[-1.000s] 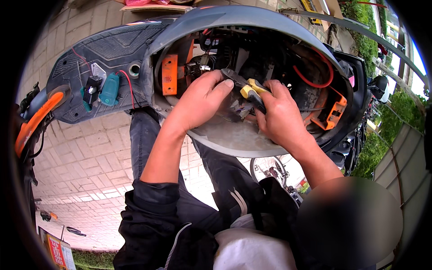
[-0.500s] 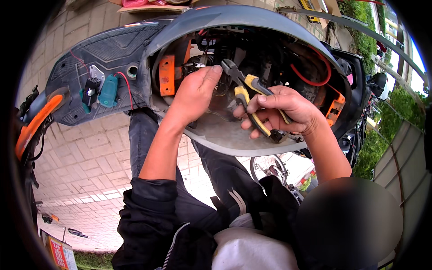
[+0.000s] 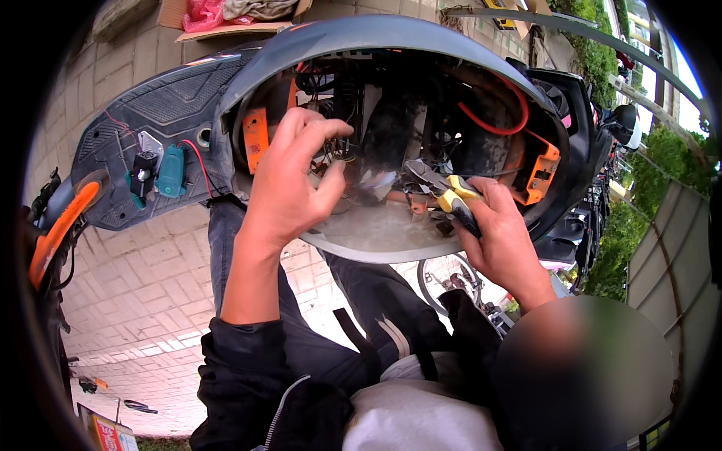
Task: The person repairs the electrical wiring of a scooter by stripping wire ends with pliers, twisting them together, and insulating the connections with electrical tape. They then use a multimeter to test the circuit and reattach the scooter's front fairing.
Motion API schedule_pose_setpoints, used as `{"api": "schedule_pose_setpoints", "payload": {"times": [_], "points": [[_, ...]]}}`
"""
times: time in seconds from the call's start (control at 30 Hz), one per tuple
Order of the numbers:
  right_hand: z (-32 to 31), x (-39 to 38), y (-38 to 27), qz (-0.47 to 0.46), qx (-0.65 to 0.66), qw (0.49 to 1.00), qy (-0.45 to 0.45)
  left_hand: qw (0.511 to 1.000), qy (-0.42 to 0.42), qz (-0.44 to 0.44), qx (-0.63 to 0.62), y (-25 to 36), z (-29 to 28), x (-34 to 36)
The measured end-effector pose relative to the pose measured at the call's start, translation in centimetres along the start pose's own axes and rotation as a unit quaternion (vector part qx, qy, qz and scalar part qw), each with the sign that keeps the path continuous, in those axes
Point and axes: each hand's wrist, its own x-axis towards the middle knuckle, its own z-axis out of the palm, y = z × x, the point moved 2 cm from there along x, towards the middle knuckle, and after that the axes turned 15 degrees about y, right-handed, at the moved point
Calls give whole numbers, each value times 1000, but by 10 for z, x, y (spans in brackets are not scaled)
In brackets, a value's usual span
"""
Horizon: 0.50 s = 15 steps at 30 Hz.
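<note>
My right hand (image 3: 502, 229) is wrapped round the yellow-and-black handles of cutting pliers (image 3: 454, 201), whose metal jaws point left over the inside of an open scooter body. Over the left part of the same opening hovers my left hand (image 3: 289, 184), thumb and forefinger apart with nothing visible between them. Thin wires (image 3: 340, 154) lie just beyond its fingertips, partly hidden by the hand. The scooter's grey shell (image 3: 376, 37) arches round the dark cavity. Orange brackets flank it, one on the left (image 3: 256, 139) and one on the right (image 3: 540, 171).
A thick red cable (image 3: 498, 131) curves inside the cavity's right side. On the black footboard (image 3: 162, 98) at left sit a teal case (image 3: 171, 171) and a black connector (image 3: 144, 164). A cardboard box (image 3: 233, 30) stands beyond the shell. Brick paving (image 3: 150, 286) lies below.
The pliers and my right hand have dropped lower and to the right, away from my left hand. My left thumb and fingers have spread apart. The view has shifted slightly.
</note>
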Motion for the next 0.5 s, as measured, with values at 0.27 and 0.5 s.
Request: {"api": "schedule_pose_setpoints", "payload": {"times": [0.27,0.5], "points": [[4,14,-2,-82,-114,989,-34,982,-127,1,136,-14,27,-26],[2,15,0,-122,-176,975,-59,995,-60,-84,-16,-9,43,-24]]}}
